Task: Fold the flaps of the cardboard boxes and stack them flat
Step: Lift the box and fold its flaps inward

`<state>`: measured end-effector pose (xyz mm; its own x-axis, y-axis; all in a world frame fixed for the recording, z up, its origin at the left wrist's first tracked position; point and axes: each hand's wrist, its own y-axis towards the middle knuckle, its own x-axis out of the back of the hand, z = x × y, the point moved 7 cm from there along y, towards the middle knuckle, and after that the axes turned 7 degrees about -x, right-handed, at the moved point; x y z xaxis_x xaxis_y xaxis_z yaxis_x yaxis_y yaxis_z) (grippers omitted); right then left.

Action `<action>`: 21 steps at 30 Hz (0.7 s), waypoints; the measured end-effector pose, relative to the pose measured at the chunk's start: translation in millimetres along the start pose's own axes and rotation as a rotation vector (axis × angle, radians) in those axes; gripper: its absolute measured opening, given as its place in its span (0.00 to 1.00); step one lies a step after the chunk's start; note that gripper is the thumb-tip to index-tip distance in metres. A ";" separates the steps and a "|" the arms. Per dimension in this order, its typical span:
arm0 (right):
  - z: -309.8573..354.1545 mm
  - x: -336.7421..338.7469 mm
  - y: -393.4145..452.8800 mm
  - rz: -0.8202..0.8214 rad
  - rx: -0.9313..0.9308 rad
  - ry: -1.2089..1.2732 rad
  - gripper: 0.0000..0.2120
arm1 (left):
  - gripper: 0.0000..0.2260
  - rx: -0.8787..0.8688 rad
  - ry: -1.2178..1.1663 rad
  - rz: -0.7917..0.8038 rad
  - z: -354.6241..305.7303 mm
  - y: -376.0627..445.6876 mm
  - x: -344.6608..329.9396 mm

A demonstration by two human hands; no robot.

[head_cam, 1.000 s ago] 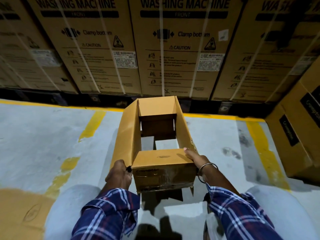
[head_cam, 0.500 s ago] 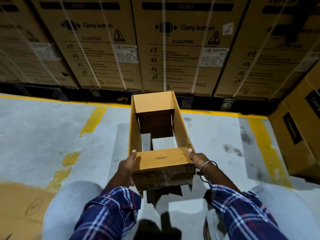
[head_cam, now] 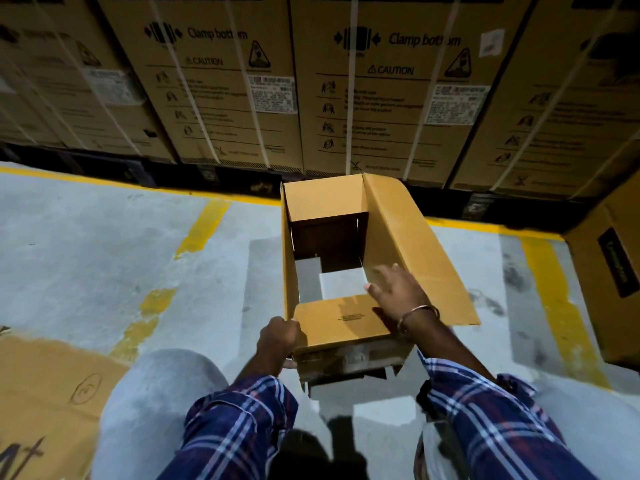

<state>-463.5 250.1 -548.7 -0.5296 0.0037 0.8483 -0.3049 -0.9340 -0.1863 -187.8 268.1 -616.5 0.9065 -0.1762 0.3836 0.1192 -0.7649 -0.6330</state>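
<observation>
Fingers of the left hand [head_cam: 277, 337] grip the smooth cardboard box [head_cam: 323, 202] corner; right hand [head_cam: 398, 292] spread.

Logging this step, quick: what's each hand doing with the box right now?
Left hand: fingers curled, gripping the near left corner of the cardboard box.
Right hand: open, fingers spread over the box's right side; contact cannot be told.

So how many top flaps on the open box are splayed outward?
1: the right flap of the open box leans outward, beyond the right hand. The left hand grips the near-left corner.
</observation>
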 end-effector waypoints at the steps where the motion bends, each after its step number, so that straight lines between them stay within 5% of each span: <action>1: 5.4 -11.2 1.3 0.096 0.009 -0.078 0.26 | 0.10 -0.008 0.011 0.006 -0.9 -5.7 -1.3; 6: -4.6 -37.3 -7.3 0.309 -0.116 -0.320 0.34 | 0.08 -0.023 0.046 0.031 4.5 -10.5 -4.2; 12: 6.6 -17.2 10.8 0.051 -0.053 -0.219 0.23 | 0.16 0.061 -0.003 0.040 13.6 -3.2 1.5; 18: 12.4 -38.6 -11.1 0.548 0.108 -0.351 0.25 | 0.18 0.070 0.041 0.206 17.9 -5.5 -6.1; 21: 21.8 -21.9 -28.8 0.432 0.188 -0.467 0.23 | 0.28 0.066 0.085 0.185 18.9 4.2 -8.6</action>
<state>-425.8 269.1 -551.1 -0.1613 -0.5010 0.8503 0.0234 -0.8633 -0.5042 -187.4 278.1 -635.2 0.8784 -0.3634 0.3105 -0.0169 -0.6729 -0.7396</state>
